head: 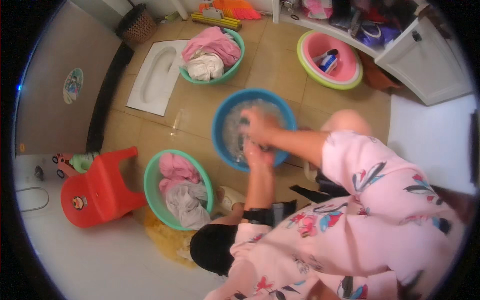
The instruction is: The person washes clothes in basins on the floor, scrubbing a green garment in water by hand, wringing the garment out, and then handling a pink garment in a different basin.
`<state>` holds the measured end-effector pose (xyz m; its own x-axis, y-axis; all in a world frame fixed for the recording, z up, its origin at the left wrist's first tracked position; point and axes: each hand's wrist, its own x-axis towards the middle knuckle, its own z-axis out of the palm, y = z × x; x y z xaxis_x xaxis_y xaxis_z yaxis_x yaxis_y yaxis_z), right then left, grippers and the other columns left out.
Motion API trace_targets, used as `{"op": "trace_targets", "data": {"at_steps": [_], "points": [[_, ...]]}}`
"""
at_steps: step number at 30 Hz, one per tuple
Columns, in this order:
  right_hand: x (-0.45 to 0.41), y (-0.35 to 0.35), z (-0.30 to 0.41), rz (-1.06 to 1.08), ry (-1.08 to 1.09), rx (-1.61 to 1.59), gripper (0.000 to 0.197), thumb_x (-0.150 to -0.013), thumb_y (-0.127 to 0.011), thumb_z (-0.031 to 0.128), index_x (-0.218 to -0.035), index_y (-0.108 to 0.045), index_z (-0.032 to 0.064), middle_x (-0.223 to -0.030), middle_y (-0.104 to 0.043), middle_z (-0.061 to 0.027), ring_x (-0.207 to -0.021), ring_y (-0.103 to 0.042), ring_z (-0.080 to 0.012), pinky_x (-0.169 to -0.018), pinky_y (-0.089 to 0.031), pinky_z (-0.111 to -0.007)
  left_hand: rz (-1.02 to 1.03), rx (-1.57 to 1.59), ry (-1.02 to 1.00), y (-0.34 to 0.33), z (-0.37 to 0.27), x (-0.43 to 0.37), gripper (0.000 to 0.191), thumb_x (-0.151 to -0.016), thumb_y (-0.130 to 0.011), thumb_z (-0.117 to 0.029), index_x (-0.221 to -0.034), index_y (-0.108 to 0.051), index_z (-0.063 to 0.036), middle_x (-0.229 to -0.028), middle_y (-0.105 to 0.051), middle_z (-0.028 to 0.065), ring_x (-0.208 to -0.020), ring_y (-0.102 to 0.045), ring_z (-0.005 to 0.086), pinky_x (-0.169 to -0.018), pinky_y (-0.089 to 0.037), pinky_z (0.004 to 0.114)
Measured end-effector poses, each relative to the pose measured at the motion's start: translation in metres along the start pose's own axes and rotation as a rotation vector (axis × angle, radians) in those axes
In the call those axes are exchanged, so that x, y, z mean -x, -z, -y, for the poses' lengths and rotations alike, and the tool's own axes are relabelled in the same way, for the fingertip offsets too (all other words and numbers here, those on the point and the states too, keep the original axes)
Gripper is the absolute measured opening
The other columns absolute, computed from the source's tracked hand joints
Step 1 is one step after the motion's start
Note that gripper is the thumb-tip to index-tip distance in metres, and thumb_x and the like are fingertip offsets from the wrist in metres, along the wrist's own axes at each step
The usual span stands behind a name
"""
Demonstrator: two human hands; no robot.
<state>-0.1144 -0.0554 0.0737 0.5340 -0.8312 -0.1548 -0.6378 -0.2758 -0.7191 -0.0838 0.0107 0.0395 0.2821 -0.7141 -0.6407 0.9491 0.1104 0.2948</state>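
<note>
A blue plastic basin (217, 125) stands on the tiled floor before me, with foamy water (233, 140) in it. Both of my hands are inside it, close together. My right hand (260, 125) reaches in from the right and is blurred by motion. From below comes my left hand (258, 153), its fingers bent. A dark wet item, probably cloth (244, 121), shows in patches between the two hands; their fingers and the foam hide most of it.
Green basins of laundry stand at left (147, 187) and behind (240, 63). Nested pink and lime basins (304, 62) hold brushes (328, 63). A red plastic chair (101, 187), squat toilet (155, 78), wicker bin (138, 28) and open cabinet door (427, 63) surround me.
</note>
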Motion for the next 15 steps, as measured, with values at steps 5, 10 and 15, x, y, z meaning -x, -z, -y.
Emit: {"op": "trace_targets", "data": {"at_steps": [5,10,15], "points": [[-0.012,0.002,-0.016,-0.133,-0.188,0.007,0.029,-0.070,-0.052,0.015,-0.098,-0.053,0.0083,-0.101,-0.051,-0.0163,-0.096,-0.047,-0.0327,-0.080,-0.038,-0.039,0.006,-0.011,-0.025,-0.013,-0.009,0.004,0.041,-0.086,-0.032,-0.035,-0.113,-0.039,-0.0060,-0.113,-0.045,0.0112,-0.102,-0.045,0.0264,-0.081,-0.040,0.042],[0.046,-0.013,0.001,-0.037,0.534,-0.001,0.031,-0.070,-0.051,0.018,-0.100,-0.055,0.0121,-0.109,-0.047,-0.0113,-0.089,-0.052,-0.0314,-0.080,-0.041,-0.037,-0.009,-0.157,-0.184,0.010,-0.042,0.013,0.036,-0.082,-0.039,-0.039,-0.099,-0.049,-0.0082,-0.099,-0.051,0.0072,-0.093,-0.049,0.0200,-0.077,-0.042,0.036],[0.008,0.016,0.011,0.130,0.111,0.076,0.024,-0.073,-0.050,0.032,-0.079,-0.060,0.0106,-0.088,-0.055,-0.0151,-0.079,-0.054,-0.0331,-0.067,-0.044,-0.041,-0.071,-0.058,-0.059,0.009,0.003,-0.003,0.027,-0.082,-0.040,-0.023,-0.102,-0.047,-0.0053,-0.097,-0.051,0.0064,-0.089,-0.051,0.0215,-0.075,-0.043,0.037]]}}
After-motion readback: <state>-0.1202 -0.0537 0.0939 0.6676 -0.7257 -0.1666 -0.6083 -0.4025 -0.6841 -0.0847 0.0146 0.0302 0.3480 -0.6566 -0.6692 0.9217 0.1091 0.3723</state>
